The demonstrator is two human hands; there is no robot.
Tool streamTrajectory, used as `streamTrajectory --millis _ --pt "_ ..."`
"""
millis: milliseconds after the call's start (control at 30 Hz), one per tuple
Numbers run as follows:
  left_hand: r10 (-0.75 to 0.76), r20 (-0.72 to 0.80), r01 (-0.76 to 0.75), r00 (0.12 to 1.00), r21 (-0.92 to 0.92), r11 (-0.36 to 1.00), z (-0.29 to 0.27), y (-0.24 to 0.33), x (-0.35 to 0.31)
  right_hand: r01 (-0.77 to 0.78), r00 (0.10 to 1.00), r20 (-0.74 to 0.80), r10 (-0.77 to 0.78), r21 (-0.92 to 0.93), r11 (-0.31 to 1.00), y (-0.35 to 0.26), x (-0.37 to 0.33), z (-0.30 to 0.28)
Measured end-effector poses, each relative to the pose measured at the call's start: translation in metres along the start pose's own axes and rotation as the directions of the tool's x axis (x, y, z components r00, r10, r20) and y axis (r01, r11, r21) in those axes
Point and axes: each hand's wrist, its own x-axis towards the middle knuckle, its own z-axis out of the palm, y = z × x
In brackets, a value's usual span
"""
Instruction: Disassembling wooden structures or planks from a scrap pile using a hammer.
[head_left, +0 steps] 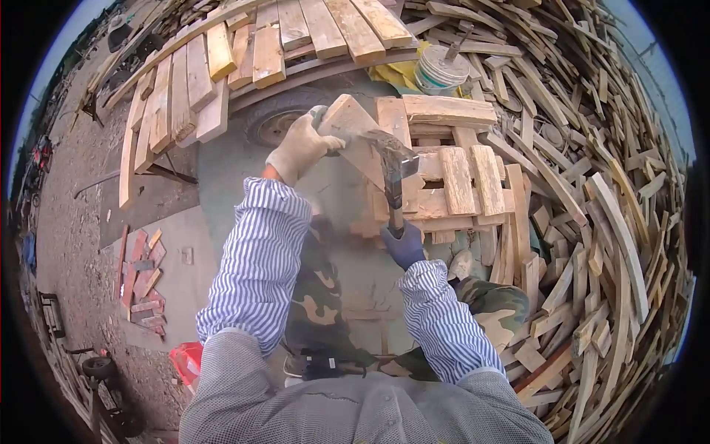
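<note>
beside heaped timber (584, 251), a tilted board (350, 123) is gripped in the left hand (303, 144) near stacked blocks (460, 177), a hammer-like tool (396, 194) in the right hand (405, 246), and gloved fingers (319, 113) could be struck if a swing glanced.

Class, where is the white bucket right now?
In the head view, the white bucket sits right of centre near the top, between yellow material and the heap of wood.

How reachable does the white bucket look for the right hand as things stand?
Probably not reachable just now: the right hand is closed around a handled tool, and the stacked wood lies between it and the white bucket.
</note>
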Motion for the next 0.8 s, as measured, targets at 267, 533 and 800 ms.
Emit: streamTrajectory --millis 267,533,800 --pt "0.162 0.058 -0.169 0.985 0.15 0.974 0.018 0.01 -0.019 -0.221 0.975 0.063 0.212 0.211 0.952 -0.012 -0.077 -0.071" --pt "0.312 0.15 -0.346 0.938 0.419 0.84 0.074 0.07 -0.046 -0.212 0.974 -0.001 0.228 0.358 0.909 -0.063 -0.17 -0.134" --pt "0.348 0.281 -0.448 0.894 0.555 0.701 0.103 0.1 -0.044 -0.162 0.982 -0.125 0.144 -0.148 0.976 -0.032 -0.175 -0.157"
